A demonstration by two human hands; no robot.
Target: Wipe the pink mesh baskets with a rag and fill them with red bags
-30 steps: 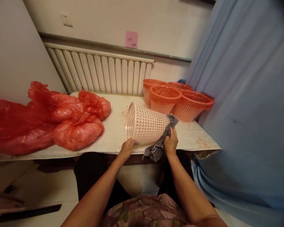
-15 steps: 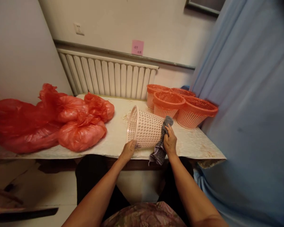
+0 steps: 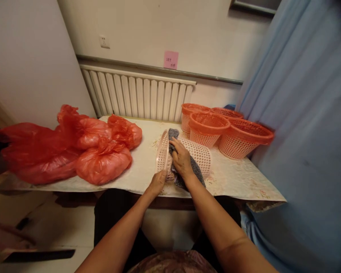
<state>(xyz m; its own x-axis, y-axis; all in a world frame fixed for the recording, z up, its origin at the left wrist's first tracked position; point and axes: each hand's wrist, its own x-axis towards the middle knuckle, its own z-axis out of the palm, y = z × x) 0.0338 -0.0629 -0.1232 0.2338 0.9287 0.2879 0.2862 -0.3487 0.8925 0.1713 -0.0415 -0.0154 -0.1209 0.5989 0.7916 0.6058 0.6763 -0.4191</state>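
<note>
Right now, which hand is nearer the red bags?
Left. The left hand holds the pale basket at its rim, just right of the red bags; the right hand is farther right, holding the grey cloth against the basket's side.

- Head view: looks from the person's head, forward and down.
- Range: near; left hand (image 3: 158, 181) and right hand (image 3: 182, 158) at frame centre, table (image 3: 235, 178) across the middle, wall (image 3: 136, 30) along the top.
- Lower left corner: blurred, its detail uncertain.
</note>
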